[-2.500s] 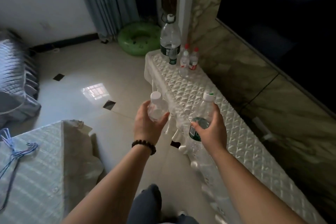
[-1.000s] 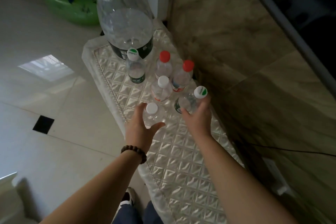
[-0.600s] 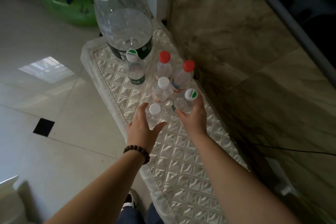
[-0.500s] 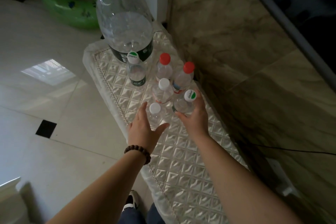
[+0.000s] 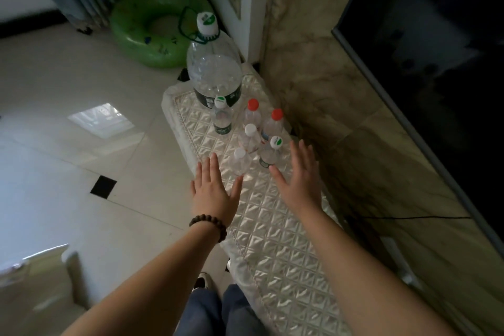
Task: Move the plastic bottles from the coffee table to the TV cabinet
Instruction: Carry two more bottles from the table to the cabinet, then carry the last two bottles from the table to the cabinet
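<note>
Both hands, left (image 5: 215, 191) and right (image 5: 300, 180), spread empty over the quilted, glossy TV cabinet (image 5: 272, 226); just beyond their fingertips clear plastic bottles (image 5: 240, 161) stand upright, caps up.

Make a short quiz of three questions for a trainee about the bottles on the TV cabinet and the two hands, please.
1. True or false: the left hand grips a bottle.
2. How many small bottles on the TV cabinet have red caps?
3. What stands behind the small bottles? A) large water jug B) kettle C) vase

Key:
1. False. Both it and the right hand are open and empty.
2. Two: and.
3. A, the large water jug.
</note>
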The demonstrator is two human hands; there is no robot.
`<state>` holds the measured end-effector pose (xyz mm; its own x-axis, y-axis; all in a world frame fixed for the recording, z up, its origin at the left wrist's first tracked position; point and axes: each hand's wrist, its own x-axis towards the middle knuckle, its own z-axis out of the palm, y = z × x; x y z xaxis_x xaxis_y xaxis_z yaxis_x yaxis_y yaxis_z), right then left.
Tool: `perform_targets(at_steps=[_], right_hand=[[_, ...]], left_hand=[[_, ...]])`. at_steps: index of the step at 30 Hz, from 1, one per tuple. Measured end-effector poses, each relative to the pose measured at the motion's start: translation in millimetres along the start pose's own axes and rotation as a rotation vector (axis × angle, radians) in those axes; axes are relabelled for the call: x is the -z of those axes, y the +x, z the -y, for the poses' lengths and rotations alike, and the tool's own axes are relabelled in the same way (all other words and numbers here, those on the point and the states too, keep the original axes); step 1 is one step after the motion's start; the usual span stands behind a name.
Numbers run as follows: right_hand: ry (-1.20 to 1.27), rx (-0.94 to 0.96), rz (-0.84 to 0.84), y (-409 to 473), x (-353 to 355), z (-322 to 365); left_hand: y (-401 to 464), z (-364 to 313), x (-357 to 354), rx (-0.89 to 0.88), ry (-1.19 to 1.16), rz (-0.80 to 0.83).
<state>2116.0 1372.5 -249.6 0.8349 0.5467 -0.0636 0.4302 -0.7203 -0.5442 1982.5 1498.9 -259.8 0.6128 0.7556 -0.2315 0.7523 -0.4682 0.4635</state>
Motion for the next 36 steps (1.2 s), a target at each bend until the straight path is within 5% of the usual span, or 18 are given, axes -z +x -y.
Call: perform_targets(at_steps=[10, 21, 36], right_hand=[[-0.002, 0.15, 0.059, -58.2, 38.8, 53.4], [-0.005, 0.492, 0.282, -111.6, -20.4, 175.5], [-0.009, 1.002, 0.67, -398.0, -124.0, 324.1]], left_hand=[[-73.5, 13.1, 58.6, 0.154, 0.018, -0.099], [-153.7, 129.3, 131.2, 0.523, -0.036, -0.386], [-470.0, 310.5, 163.8, 1.137, -0.218, -0.749]])
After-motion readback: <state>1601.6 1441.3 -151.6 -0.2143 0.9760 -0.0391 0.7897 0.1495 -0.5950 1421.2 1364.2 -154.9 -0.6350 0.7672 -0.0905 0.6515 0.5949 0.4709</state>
